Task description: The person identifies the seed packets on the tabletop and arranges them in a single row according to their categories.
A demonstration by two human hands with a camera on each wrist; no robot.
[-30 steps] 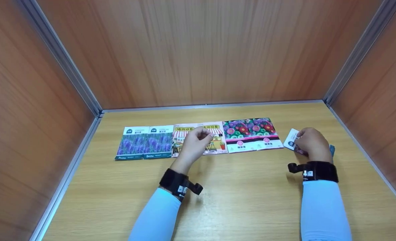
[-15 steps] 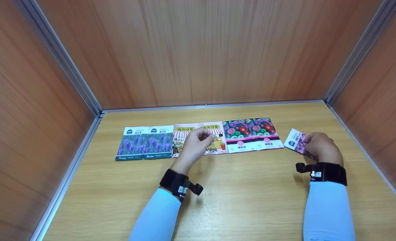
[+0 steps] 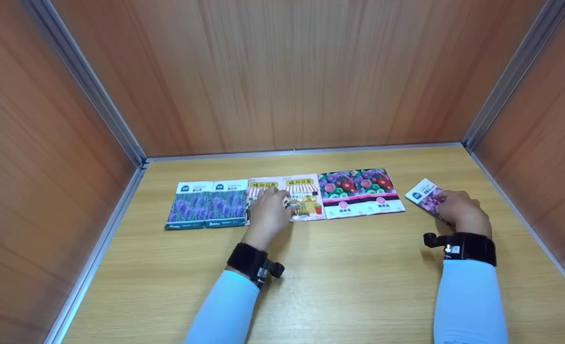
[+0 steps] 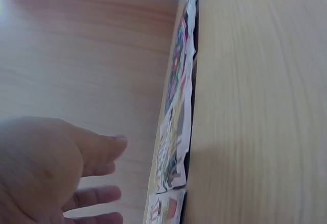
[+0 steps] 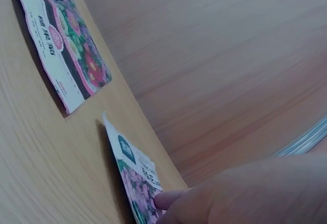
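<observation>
My right hand [image 3: 460, 210] pinches a flat seed packet [image 3: 424, 193] with a white top and pink-purple flowers, at the right of the table. In the right wrist view, thumb and finger lie at the side of that packet [image 5: 139, 183], which is tilted up from the table. My left hand [image 3: 268, 214] hovers over two pink seed packets [image 3: 306, 203] with a striped awning picture, partly hiding the left one. Its fingers are loosely spread with nothing between them, as the left wrist view shows that hand [image 4: 46, 168] beside the packets' edge.
Two lavender-picture packets [image 3: 206, 205] lie left of the pink ones. Two packets with red and purple blooms [image 3: 361, 193] lie to their right, completing one row. Wooden panels [image 3: 292, 81] with metal edging enclose the table [image 3: 349, 286] at back and sides.
My right hand has shifted right, and its packet has turned, showing more of its flowers. My left hand has opened from a thumb-to-finger pinch, its fingers now spread lower over the pink packets.
</observation>
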